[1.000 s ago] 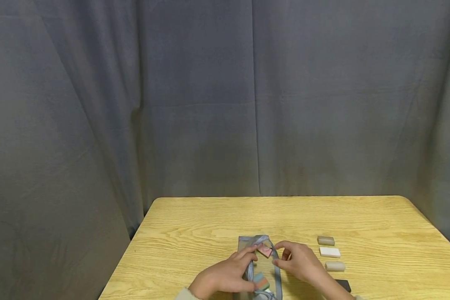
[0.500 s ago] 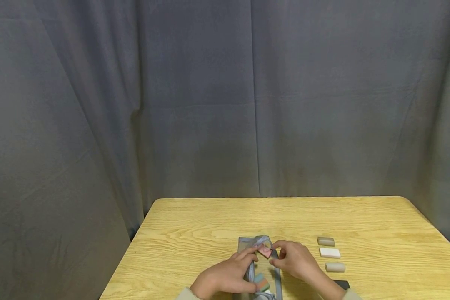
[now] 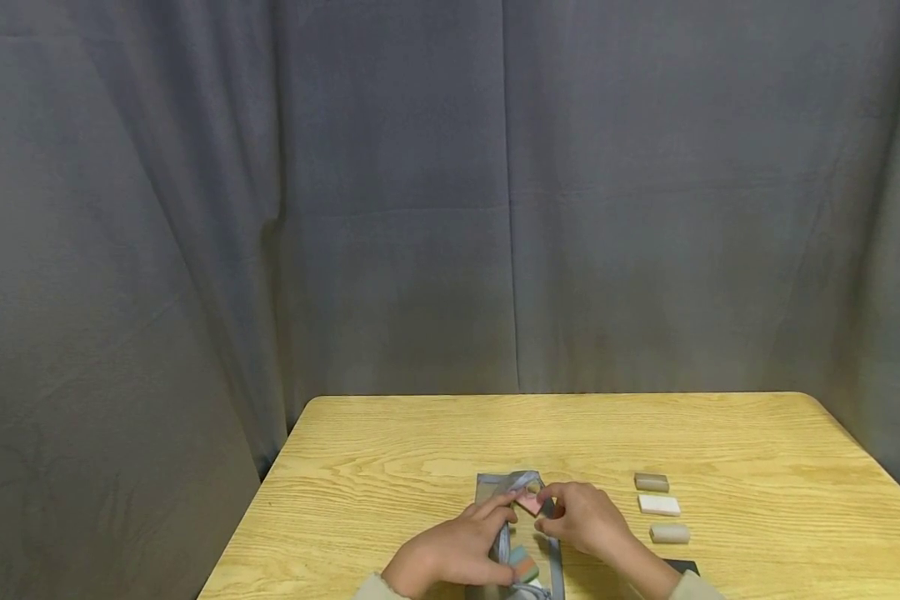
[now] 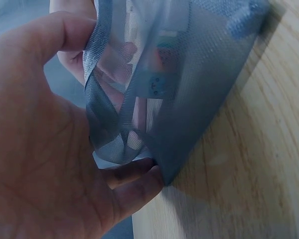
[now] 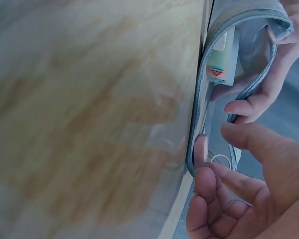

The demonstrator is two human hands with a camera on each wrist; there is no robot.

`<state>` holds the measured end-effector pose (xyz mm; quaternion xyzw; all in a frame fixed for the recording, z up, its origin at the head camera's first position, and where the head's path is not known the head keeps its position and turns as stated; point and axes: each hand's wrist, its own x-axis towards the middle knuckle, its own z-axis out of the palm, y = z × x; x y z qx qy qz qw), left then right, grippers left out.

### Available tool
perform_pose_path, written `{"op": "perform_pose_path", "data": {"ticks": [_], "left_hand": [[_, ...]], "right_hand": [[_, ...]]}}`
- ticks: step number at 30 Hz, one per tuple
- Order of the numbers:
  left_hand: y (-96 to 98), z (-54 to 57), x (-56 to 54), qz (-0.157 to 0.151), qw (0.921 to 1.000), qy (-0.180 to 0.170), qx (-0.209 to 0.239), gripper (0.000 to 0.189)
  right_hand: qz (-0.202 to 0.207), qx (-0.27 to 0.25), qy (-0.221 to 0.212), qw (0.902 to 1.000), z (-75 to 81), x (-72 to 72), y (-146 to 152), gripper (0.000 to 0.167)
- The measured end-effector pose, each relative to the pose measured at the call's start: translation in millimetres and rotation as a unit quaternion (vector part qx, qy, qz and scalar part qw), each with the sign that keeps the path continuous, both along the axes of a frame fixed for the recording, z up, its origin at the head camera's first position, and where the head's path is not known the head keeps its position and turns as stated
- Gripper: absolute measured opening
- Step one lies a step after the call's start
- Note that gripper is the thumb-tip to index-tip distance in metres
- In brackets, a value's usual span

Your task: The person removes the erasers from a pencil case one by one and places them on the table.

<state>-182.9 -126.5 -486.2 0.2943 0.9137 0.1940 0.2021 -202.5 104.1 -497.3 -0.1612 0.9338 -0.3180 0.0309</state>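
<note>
A grey mesh pouch (image 3: 555, 550) lies on the table with its mouth spread. My left hand (image 3: 450, 554) grips its left rim; in the left wrist view the fingers bend round the mesh (image 4: 184, 129). Inside lie a small pink block (image 3: 529, 501) with a pale ring and a striped blue, orange and green block (image 3: 523, 565), which bears a watermelon print in the right wrist view. At the pouch's right side, my right hand (image 3: 592, 521) has its index finger touching the pink block, thumb held apart. What its other fingertips touch is partly hidden.
Right of the hands stands a column of small blocks: grey-brown (image 3: 651, 482), white (image 3: 659, 504), beige and rounded (image 3: 670, 533), and black (image 3: 682, 566), partly behind the right forearm. The wooden table (image 3: 390, 450) ends at a grey curtain (image 3: 420, 250).
My right hand has shifted slightly left, from the pouch's right rim onto the pink block. The left hand stays on the left rim.
</note>
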Motion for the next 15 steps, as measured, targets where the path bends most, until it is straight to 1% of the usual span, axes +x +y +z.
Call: {"op": "perform_pose_path", "data": {"ticks": [4,8,10,15], "left_hand": [[0.1,1.2,0.0,0.004,0.9999,-0.010,0.008,0.072],[-0.4,0.7,-0.5,0.007,0.9996,-0.022,0.014,0.071],[-0.5,0.2,-0.7,0.005,0.9997,-0.020,0.013,0.071],[0.9,0.8,-0.9,0.011,0.9996,-0.023,0.012,0.068]], "right_hand": [[-0.008,0.014,0.004,0.9999,0.1,-1.8,-2.3,0.034],[-0.013,0.022,0.005,0.9997,-1.0,-4.9,-3.5,0.032],[-0.016,0.022,0.006,0.9996,-2.2,-7.0,-4.0,0.029],[-0.031,0.036,0.008,0.9988,-3.1,-12.0,-5.6,0.024]]}}
